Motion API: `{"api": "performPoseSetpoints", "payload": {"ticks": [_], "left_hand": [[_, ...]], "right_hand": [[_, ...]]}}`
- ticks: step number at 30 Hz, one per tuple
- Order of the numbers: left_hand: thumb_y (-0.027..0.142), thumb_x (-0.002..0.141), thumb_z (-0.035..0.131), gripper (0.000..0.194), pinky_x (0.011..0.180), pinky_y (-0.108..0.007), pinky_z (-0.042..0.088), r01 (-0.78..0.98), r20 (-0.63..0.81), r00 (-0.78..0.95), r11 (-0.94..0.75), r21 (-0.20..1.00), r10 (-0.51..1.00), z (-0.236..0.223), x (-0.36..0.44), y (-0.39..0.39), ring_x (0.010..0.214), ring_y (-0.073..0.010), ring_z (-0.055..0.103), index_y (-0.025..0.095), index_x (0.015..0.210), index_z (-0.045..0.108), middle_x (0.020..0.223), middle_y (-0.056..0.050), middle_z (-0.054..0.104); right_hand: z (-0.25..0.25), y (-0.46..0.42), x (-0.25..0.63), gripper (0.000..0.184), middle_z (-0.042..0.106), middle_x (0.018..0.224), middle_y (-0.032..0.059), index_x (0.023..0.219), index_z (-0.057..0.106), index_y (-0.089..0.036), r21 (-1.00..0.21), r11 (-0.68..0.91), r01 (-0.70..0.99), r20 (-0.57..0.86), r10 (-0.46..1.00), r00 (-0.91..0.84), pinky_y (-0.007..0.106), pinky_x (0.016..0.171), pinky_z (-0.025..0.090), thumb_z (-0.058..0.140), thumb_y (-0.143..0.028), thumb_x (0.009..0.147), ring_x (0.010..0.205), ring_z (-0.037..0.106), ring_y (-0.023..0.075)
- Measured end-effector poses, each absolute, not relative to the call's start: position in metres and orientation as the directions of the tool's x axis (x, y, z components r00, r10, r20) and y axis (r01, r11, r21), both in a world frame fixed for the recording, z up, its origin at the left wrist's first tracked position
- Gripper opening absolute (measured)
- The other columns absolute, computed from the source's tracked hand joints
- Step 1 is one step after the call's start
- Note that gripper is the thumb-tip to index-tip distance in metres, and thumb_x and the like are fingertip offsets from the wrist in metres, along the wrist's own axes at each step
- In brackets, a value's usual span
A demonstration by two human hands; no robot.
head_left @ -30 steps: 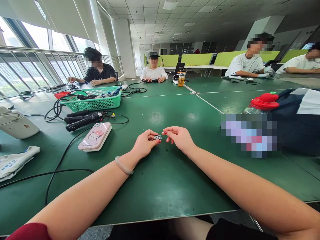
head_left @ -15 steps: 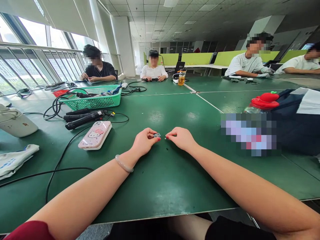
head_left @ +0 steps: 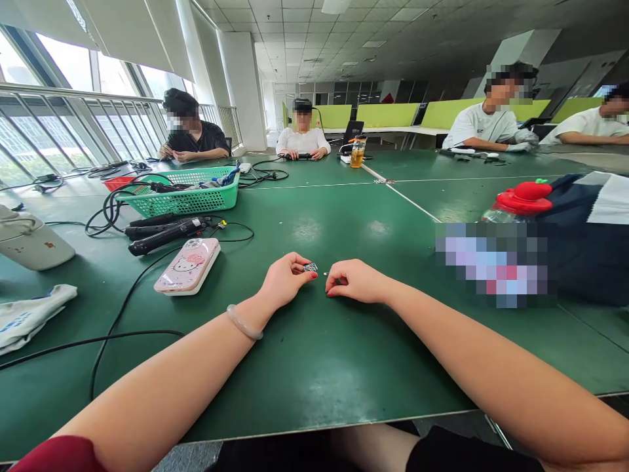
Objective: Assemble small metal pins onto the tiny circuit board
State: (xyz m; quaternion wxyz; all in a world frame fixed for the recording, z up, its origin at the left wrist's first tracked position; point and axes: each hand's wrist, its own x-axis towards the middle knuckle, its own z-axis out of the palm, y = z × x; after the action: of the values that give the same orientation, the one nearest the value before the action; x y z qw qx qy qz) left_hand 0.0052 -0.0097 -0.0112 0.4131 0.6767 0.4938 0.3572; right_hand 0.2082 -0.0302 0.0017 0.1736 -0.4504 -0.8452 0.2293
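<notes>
At green tabletop [head_left: 295,367], patterned piece [head_left: 310,267] jutting from left hand [head_left: 284,282], grip pinching it, right hand [head_left: 358,280] nearby, grip unclear

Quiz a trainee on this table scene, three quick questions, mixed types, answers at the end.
1. Which hand holds the small patterned piece?
2. True or false: the pink phone lies on the table, outside the green basket.
3. What circles the left forearm near the wrist? A) a watch B) a pale bracelet C) a red cord

Key: 1. the left hand; 2. true; 3. B
</notes>
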Motion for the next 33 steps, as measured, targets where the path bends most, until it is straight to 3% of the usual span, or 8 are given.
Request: {"api": "performPoseSetpoints", "payload": {"ticks": [4,6,11,16,21,25,30,33], "left_hand": [[0.03,0.065,0.074,0.027,0.072,-0.029,0.048,0.344,0.095,0.276,-0.19,0.919,0.956,-0.008,0.007,-0.014,0.074,-0.0146,0.062,0.018,0.084,0.059,0.083,-0.004,0.071],[0.031,0.064,0.075,0.028,0.073,-0.029,0.048,0.312,0.121,0.297,-0.216,0.925,0.947,-0.007,0.009,-0.016,0.076,-0.0147,0.062,0.018,0.083,0.06,0.083,-0.004,0.07],[0.033,0.062,0.076,0.031,0.077,-0.03,0.048,0.176,0.185,0.301,-0.245,0.953,0.935,-0.006,0.012,-0.019,0.075,-0.0141,0.062,0.016,0.083,0.06,0.081,-0.004,0.069],[0.034,0.057,0.079,0.036,0.078,-0.031,0.049,0.054,0.151,0.296,-0.174,0.983,0.943,-0.002,0.013,-0.022,0.075,-0.0142,0.063,0.015,0.081,0.061,0.079,-0.004,0.069],[0.036,0.056,0.081,0.039,0.078,-0.03,0.049,0.015,0.092,0.271,-0.1,0.995,0.958,-0.001,0.014,-0.022,0.074,-0.0137,0.063,0.015,0.082,0.061,0.077,-0.003,0.069],[0.033,0.059,0.079,0.034,0.071,-0.027,0.046,0.116,0.066,0.189,-0.089,0.989,0.98,-0.006,0.011,-0.016,0.07,-0.0128,0.061,0.015,0.082,0.062,0.075,-0.003,0.068],[0.039,0.065,0.073,0.034,0.059,-0.024,0.037,0.29,0.067,0.158,-0.111,0.951,0.985,-0.01,0.007,-0.011,0.059,-0.0104,0.053,0.017,0.09,0.066,0.069,-0.001,0.066],[0.041,0.066,0.071,0.034,0.054,-0.024,0.032,0.336,0.072,0.168,-0.126,0.933,0.983,-0.008,0.007,-0.012,0.05,-0.0088,0.043,0.018,0.091,0.067,0.06,0.003,0.06]], "right_hand": [[-0.003,-0.033,0.202,0.008,0.063,0.084,0.0014,0.082,0.071,-0.02,-0.517,0.558,0.649,0.438,0.824,-0.36,0.023,0.063,0.04,0.063,-0.025,0.082,0.063,0.05,0.0089],[-0.005,-0.035,0.2,0.01,0.063,0.087,0.0018,0.085,0.071,-0.021,-0.489,0.586,0.646,0.538,0.785,-0.306,0.023,0.063,0.042,0.062,-0.026,0.084,0.064,0.052,0.0094],[-0.009,-0.039,0.196,0.018,0.065,0.091,0.004,0.089,0.072,-0.023,-0.338,0.65,0.681,0.65,0.684,-0.33,0.025,0.073,0.047,0.054,-0.029,0.089,0.079,0.059,0.0133],[-0.008,-0.043,0.194,0.027,0.068,0.09,0.0048,0.091,0.073,-0.023,-0.218,0.64,0.737,0.724,0.612,-0.318,0.027,0.077,0.047,0.049,-0.033,0.093,0.083,0.06,0.0152],[-0.008,-0.042,0.194,0.028,0.068,0.096,0.0043,0.101,0.073,-0.025,-0.169,0.622,0.765,0.677,0.637,-0.369,0.029,0.078,0.046,0.047,-0.034,0.094,0.084,0.06,0.0161],[-0.01,-0.035,0.198,0.025,0.066,0.107,0.0052,0.109,0.069,-0.022,-0.249,0.504,0.827,0.594,0.754,-0.28,0.032,0.083,0.046,0.051,-0.024,0.091,0.095,0.058,0.0184],[-0.016,-0.024,0.203,0.009,0.067,0.091,0.0061,0.086,0.07,-0.019,-0.291,0.36,0.887,0.298,0.915,-0.273,0.034,0.079,0.046,0.063,-0.024,0.084,0.089,0.056,0.0211],[-0.02,-0.021,0.202,0.013,0.064,0.083,0.0052,0.075,0.066,-0.018,-0.288,0.336,0.897,0.268,0.927,-0.261,0.031,0.073,0.043,0.06,-0.022,0.086,0.084,0.055,0.0194]]}}
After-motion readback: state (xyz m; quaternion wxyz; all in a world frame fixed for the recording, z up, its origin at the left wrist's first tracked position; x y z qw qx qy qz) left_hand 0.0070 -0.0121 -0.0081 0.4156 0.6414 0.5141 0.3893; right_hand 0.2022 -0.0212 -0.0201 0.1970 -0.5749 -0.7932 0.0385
